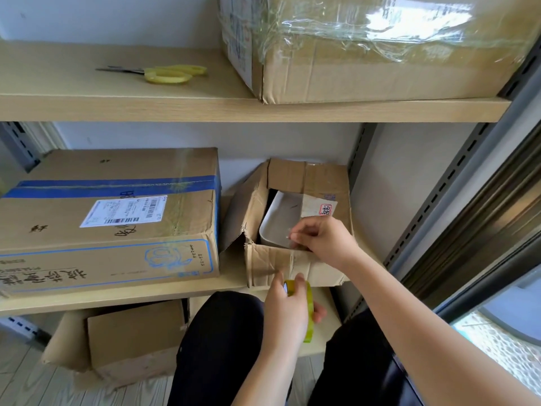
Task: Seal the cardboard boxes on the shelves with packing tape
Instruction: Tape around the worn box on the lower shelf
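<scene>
Fingers (294,234) of R hand (325,240) pinch tape end above open box (272,262); L hand (288,310) grips tape roll (308,315).

Four cardboard boxes (295,218), one tape roll (308,312), one scissors (169,74), two hands (322,238).

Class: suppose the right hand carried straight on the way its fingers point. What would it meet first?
Probably the white container inside the open box; the right hand points left over its rim, though depth is unclear.
</scene>
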The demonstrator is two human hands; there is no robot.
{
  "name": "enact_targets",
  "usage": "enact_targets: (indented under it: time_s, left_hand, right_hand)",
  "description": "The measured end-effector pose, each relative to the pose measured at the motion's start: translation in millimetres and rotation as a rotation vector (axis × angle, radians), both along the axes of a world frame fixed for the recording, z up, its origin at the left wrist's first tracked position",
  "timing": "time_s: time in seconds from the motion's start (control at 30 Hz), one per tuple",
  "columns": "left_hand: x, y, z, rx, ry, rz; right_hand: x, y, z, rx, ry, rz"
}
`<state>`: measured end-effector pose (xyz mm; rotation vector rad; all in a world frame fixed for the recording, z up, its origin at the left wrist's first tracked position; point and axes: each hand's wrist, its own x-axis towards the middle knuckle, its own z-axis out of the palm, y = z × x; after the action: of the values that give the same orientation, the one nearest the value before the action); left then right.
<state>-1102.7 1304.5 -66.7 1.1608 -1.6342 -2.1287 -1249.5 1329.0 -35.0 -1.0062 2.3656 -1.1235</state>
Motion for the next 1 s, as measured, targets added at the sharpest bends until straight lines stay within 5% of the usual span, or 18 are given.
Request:
enact_targets:
  time_s: [0.27, 0.4, 0.57, 0.8, 1.0]
  left_hand:
    - [-6.4, -4.2, -13.3, 0.021, 0.011, -0.025]
    - [-10.3, -12.2, -14.8, -0.021, 0.002, -0.031]
    - [-6.9, -14.6, -14.5, -0.075, -0.008, -0.044]
    - [7.4, -19.8, -30.7, -0.133, -0.271, -0.229]
    - [5.2, -15.0, -58.7, 0.011, -0.103, -0.183]
  right_hand:
    - [-10.4, -4.2, 6.0, 0.329, 0.357, 0.078]
    - [8.1, 6.5, 7.6, 0.135, 0.700, 0.116]
    - [9.4, 15.1, -6.2, 0.376, 0.610, 0.220]
    - [1.1, 9.8, -8.2, 0.365, 0.610, 0.217]
    - [-10.5, 4.5, -9.4, 0.328, 0.547, 0.270]
